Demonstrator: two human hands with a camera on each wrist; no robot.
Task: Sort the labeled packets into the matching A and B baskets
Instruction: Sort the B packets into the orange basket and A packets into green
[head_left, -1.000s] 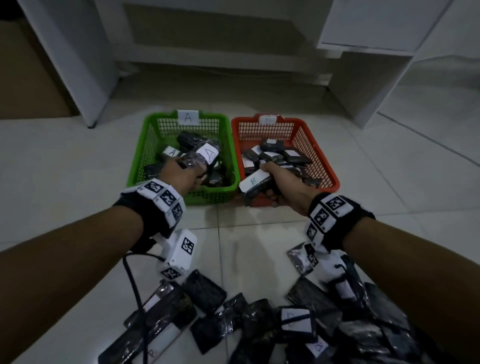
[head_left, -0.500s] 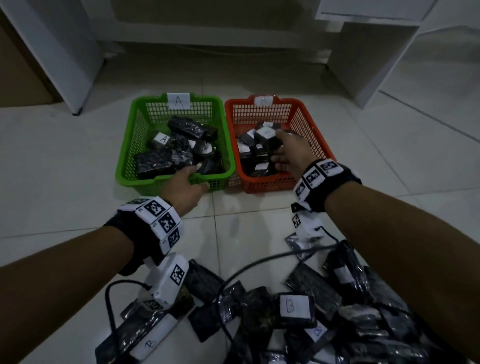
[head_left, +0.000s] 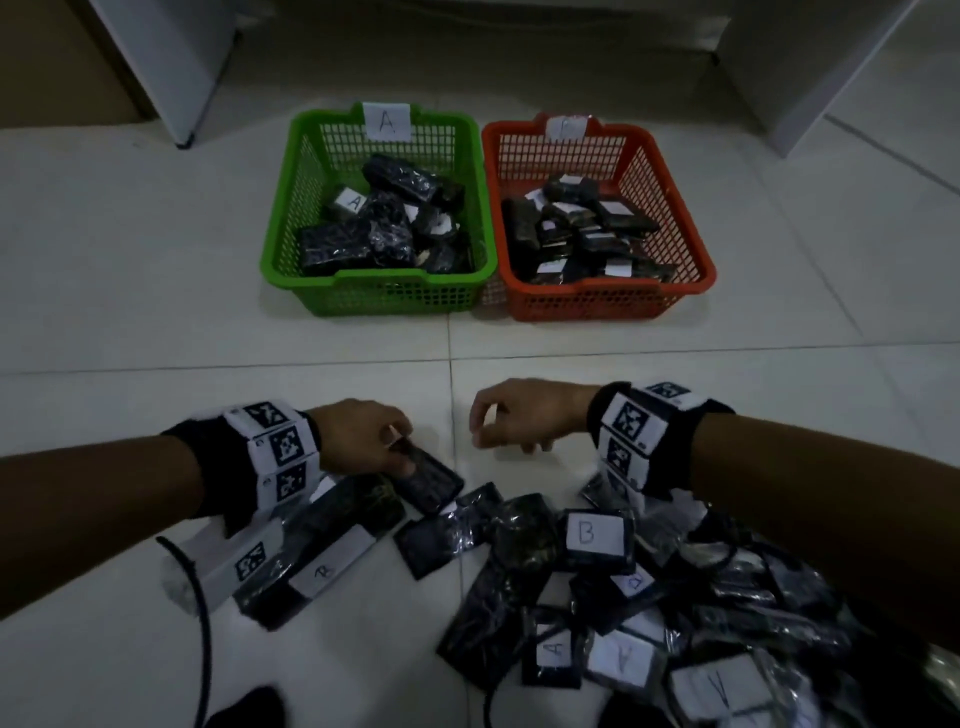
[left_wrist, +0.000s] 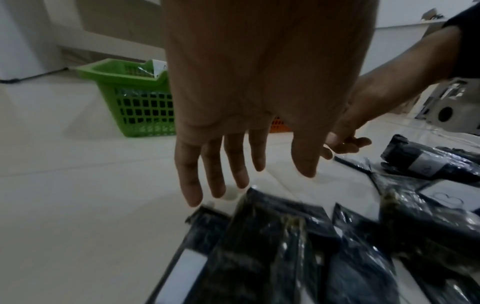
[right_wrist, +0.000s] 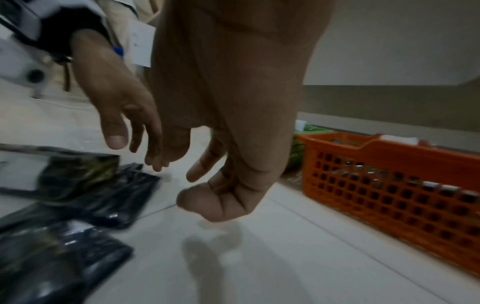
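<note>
A green basket (head_left: 395, 301) with an A card (head_left: 387, 120) and an orange basket (head_left: 597, 304) whose card reads washed out stand side by side at the back, each holding several dark packets. A heap of dark packets with white labels, one marked B (head_left: 592, 535), lies near me on the floor. My left hand (head_left: 400, 441) hovers over the heap's left edge, fingers straight (left_wrist: 233, 176), just above a dark packet (head_left: 431, 480). My right hand (head_left: 483, 431) hangs loosely curled over bare tile and holds nothing (right_wrist: 202, 185).
White furniture legs (head_left: 171, 67) stand behind the baskets. A black cable (head_left: 202, 597) runs from my left wrist across the floor. Tile floor (head_left: 467, 353) separates the baskets from the heap. The orange basket's wall (right_wrist: 389, 185) is to the right of my right hand.
A second ago each hand held a packet over its basket. Both packets were let go into the baskets, and both hands have drawn back empty to the heap.
</note>
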